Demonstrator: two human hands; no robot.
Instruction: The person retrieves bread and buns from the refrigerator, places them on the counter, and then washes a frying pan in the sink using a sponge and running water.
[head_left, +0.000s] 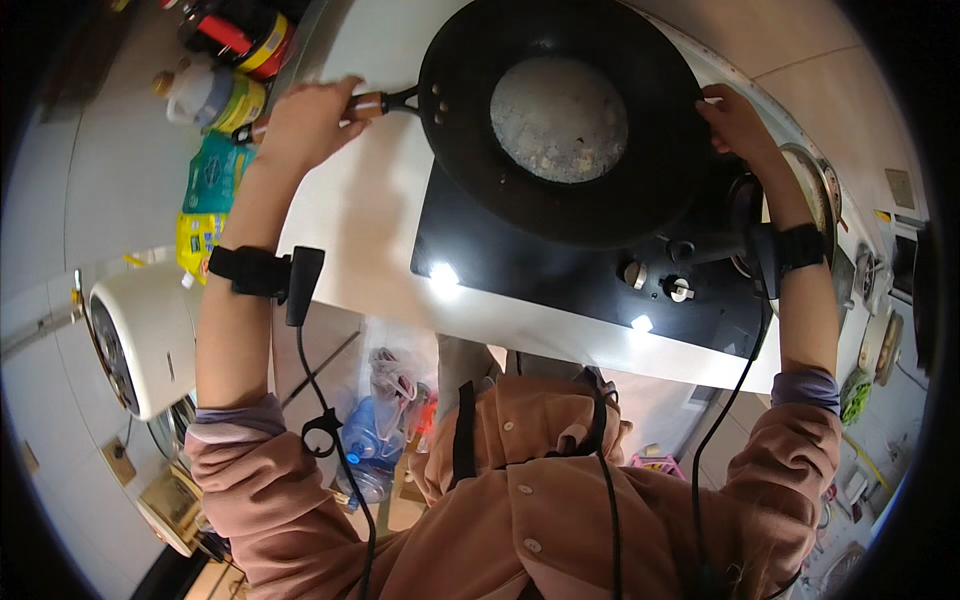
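Observation:
A large dark wok (645, 187) with cloudy, bubbly liquid (559, 120) in its bottom is over the back of a black glass gas stove (525, 262). On the left, my left hand (311, 120) is closed round the wok's long wood-toned handle (365, 106). My right hand (731, 124) grips the opposite side of the wok at its rim, fingers curled; whether a small side handle lies under them is hidden. Whether the wok rests on the burner or is lifted cannot be told.
Sauce and oil bottles (225, 97), a teal pouch (217, 176) and a yellow pouch (196, 240) line the counter's left. A white appliance (150, 337) stands nearer. Right of the stove are a glass lid (814, 180) and green vegetables (855, 396). Stove knobs (679, 289) face me.

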